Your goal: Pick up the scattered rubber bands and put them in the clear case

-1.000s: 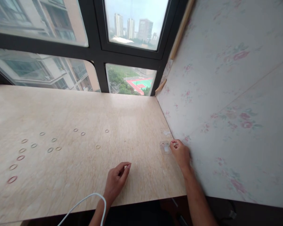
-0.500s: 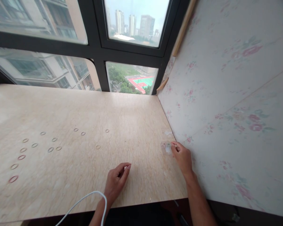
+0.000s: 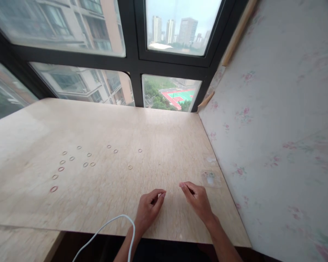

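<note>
Over the front of the stone sill, my left hand (image 3: pixel 149 208) is closed, thumb and forefinger pinched together. To its right, my right hand (image 3: pixel 197 199) makes a similar pinch, fingertips pointing left, a short gap apart from the left. Anything between either hand's fingertips is too small to make out. Beyond the right hand, near the wall, lies a clear plastic box (image 3: pixel 215 182) with a few small rings inside. Several thin rings lie scattered on the left, among them a red ring (image 3: pixel 54 189), a yellowish ring (image 3: pixel 130 167) and a dark ring (image 3: pixel 140 150).
The pale marbled sill (image 3: pixel 169 134) runs back to dark window frames (image 3: pixel 169 65). A flowered wall (image 3: pixel 262 153) bounds it on the right. Another clear plastic piece (image 3: pixel 210 158) lies behind the box. A white cable (image 3: pixel 109 221) loops over my left forearm.
My right hand has left the plastic box and moved left towards my left hand, still pinched. My left hand keeps its pinch. The camera view has turned left.
</note>
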`<move>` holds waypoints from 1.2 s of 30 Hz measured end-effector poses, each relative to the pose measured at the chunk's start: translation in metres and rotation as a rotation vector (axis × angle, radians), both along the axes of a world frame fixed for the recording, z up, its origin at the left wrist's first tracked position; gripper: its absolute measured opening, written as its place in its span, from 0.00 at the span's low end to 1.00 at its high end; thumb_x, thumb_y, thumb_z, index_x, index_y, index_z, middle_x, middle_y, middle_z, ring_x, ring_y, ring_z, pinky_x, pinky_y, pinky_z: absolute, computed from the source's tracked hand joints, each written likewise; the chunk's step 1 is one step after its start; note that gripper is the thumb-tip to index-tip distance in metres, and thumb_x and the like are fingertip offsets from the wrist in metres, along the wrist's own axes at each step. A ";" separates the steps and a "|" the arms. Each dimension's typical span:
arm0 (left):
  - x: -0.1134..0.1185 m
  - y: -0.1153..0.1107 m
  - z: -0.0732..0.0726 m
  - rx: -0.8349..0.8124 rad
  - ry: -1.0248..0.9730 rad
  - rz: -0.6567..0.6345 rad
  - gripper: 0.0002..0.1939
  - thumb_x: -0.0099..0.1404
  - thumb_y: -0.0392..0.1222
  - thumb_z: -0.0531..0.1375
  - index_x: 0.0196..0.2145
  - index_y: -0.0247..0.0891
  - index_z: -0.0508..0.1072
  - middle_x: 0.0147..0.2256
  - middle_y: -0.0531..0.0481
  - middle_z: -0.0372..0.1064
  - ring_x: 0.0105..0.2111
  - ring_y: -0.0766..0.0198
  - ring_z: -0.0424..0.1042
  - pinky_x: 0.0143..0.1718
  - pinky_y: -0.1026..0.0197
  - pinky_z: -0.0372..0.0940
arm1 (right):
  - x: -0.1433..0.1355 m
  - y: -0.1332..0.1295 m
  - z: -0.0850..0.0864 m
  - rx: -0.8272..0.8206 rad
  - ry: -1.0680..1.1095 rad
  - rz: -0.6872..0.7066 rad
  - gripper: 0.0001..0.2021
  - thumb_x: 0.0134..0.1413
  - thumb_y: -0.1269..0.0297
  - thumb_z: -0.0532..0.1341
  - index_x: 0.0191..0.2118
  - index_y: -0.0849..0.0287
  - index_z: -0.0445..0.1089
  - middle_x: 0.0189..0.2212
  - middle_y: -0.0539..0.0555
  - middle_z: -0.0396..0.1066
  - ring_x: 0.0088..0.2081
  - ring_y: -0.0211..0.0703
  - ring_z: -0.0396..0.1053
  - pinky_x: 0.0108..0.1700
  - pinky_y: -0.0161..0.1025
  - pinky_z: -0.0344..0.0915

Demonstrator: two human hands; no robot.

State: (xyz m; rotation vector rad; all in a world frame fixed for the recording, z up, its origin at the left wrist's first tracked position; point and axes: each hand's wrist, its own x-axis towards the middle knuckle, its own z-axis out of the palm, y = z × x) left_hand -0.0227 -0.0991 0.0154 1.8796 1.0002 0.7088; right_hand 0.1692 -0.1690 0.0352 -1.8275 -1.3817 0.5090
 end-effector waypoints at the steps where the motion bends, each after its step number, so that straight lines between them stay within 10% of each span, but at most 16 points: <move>1: 0.000 -0.001 0.000 -0.003 0.000 -0.003 0.16 0.66 0.48 0.54 0.35 0.36 0.78 0.17 0.55 0.62 0.17 0.69 0.58 0.22 0.66 0.53 | -0.002 0.003 -0.002 -0.009 0.009 0.028 0.19 0.63 0.55 0.53 0.27 0.59 0.71 0.18 0.47 0.63 0.21 0.36 0.62 0.25 0.33 0.56; 12: -0.016 0.015 0.008 -0.161 -0.100 0.009 0.17 0.64 0.50 0.57 0.33 0.37 0.80 0.21 0.50 0.71 0.20 0.68 0.61 0.21 0.66 0.55 | -0.007 0.002 -0.026 0.014 0.010 0.080 0.16 0.57 0.51 0.58 0.34 0.55 0.79 0.33 0.56 0.79 0.33 0.50 0.77 0.36 0.43 0.73; 19: -0.091 0.078 0.016 -0.070 -0.076 0.378 0.18 0.60 0.52 0.59 0.34 0.34 0.79 0.28 0.47 0.74 0.26 0.64 0.67 0.25 0.65 0.59 | -0.005 0.001 -0.031 0.052 -0.085 0.078 0.19 0.57 0.48 0.57 0.34 0.56 0.78 0.21 0.51 0.74 0.21 0.42 0.71 0.26 0.36 0.69; 28: -0.203 0.171 0.024 0.072 0.612 0.690 0.18 0.61 0.47 0.54 0.41 0.36 0.79 0.30 0.48 0.75 0.32 0.59 0.71 0.33 0.62 0.62 | -0.005 0.000 -0.033 0.087 -0.159 0.074 0.21 0.58 0.45 0.55 0.35 0.56 0.77 0.17 0.49 0.68 0.18 0.40 0.67 0.23 0.34 0.67; 36: -0.207 0.197 0.030 0.097 0.795 0.566 0.14 0.61 0.46 0.55 0.37 0.41 0.80 0.41 0.46 0.76 0.41 0.55 0.71 0.39 0.61 0.62 | -0.006 0.001 -0.032 0.093 -0.162 0.088 0.21 0.58 0.46 0.54 0.36 0.57 0.77 0.19 0.50 0.72 0.18 0.39 0.69 0.24 0.32 0.69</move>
